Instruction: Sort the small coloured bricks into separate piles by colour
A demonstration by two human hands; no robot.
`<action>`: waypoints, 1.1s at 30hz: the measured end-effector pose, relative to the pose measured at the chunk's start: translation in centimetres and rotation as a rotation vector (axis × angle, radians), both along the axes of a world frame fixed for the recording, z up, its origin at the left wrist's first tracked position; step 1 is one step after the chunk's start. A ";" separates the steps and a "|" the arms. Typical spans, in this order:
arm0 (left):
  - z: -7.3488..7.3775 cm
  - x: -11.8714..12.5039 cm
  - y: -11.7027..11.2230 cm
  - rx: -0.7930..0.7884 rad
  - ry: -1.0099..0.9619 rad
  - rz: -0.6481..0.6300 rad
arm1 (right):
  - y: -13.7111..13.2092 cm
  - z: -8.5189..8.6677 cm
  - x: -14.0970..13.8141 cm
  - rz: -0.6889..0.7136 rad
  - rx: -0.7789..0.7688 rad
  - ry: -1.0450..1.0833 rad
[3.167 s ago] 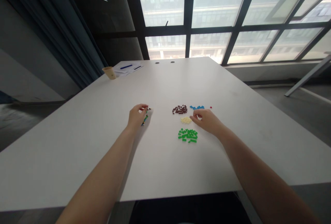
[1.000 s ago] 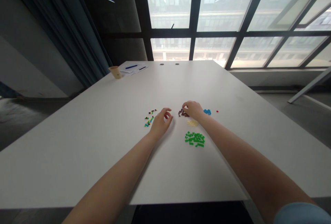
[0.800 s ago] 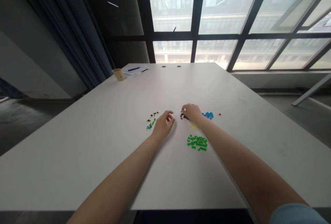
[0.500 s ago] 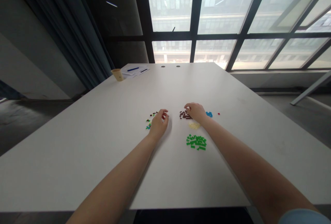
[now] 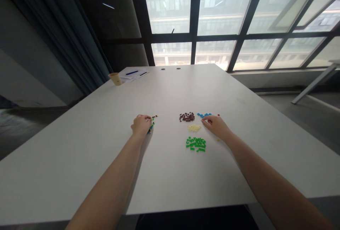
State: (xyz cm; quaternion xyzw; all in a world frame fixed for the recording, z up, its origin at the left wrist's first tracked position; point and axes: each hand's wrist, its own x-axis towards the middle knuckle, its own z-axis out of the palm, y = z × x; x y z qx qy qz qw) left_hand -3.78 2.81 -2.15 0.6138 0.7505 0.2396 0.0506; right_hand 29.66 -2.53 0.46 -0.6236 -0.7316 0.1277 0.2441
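Note:
My left hand [image 5: 140,124] is over the left side of a loose group of mixed small building pieces [image 5: 152,126], its fingers curled in and tips close together. Whatever is between those tips is too small to make out. My right hand [image 5: 214,125] is just in front of the blue pieces [image 5: 204,115], thumb and forefinger drawn together in a pinch; its contents cannot be told. Left of it lie a dark brown pile [image 5: 187,117] and a pale yellow pile [image 5: 194,128]. Nearer me are the green pieces [image 5: 196,143].
A single red piece [image 5: 218,115] lies beyond my right hand, and a yellowish piece [image 5: 218,139] below its wrist. A paper cup [image 5: 115,79], papers with pens [image 5: 134,74] and two round dark discs [image 5: 178,68] are toward the far end of the white table [image 5: 170,92].
My left hand has moved left to the mixed pieces. My right hand has shifted from the brown pile to beside the blue pieces, uncovering the brown pile. The view has turned slightly right.

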 end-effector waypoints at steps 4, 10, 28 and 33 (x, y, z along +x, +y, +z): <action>0.0 0.0 -0.2 0.056 0.029 -0.014 | 0.3 0.1 0.1 -0.007 0.012 0.011; 0.6 1.1 -0.6 0.144 -0.135 -0.082 | 0.4 -0.2 0.3 -0.005 0.002 0.019; 2.5 10.1 -6.8 -0.002 -0.867 -0.648 | -1.2 0.7 -2.0 0.308 0.167 0.192; 3.1 10.3 -7.2 -0.008 -0.736 -0.710 | -1.5 1.0 -2.3 0.363 0.188 0.198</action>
